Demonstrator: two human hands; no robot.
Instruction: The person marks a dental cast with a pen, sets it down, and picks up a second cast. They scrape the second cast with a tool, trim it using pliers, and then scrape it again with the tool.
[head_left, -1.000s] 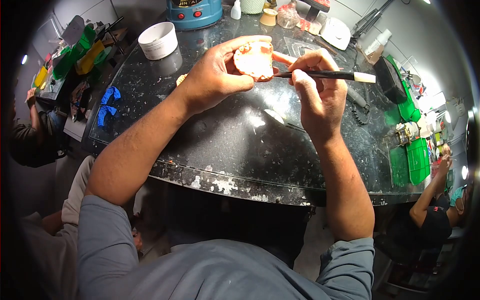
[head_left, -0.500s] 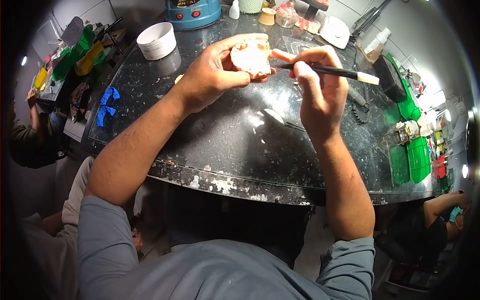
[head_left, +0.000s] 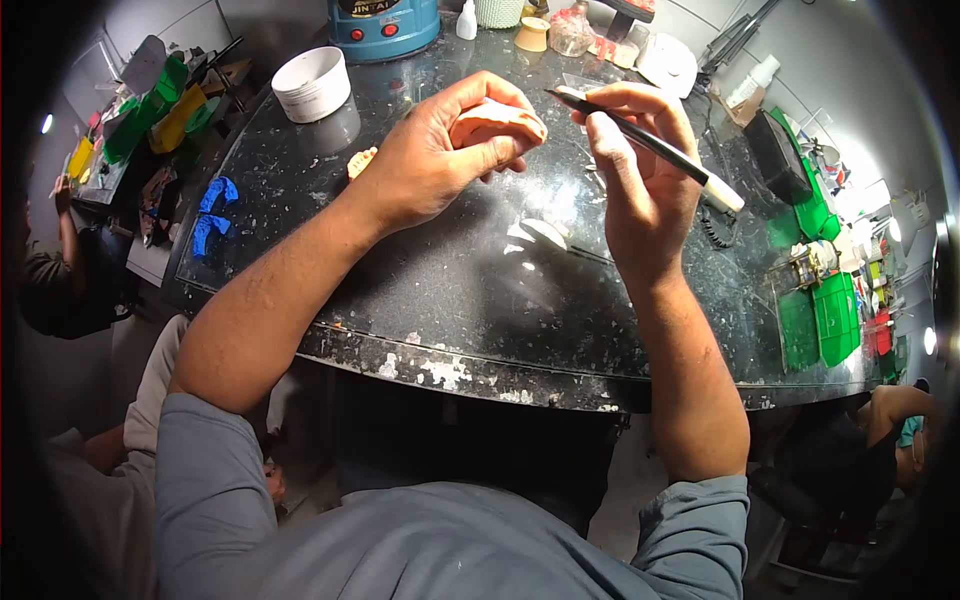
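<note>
My left hand is closed around a peach-coloured dental cast, held above the workbench and tilted so its edge faces me. Fingers hide much of the cast. Between the thumb and fingers of my right hand sits a slim black pen-like tool with a white end. Its dark pointed tip faces left toward the cast, with a gap between them. Behind my left wrist, a second pale cast piece lies on the bench, partly hidden.
On the dark workbench stand a white tub and a blue machine. Blue curved pieces lie at left. Green trays and an articulator are at right. Other people sit at both sides.
My left hand has turned the cast, so its brightly lit face no longer shows. The tool in my right hand has moved away from the cast, its tip raised and its white end lowered.
</note>
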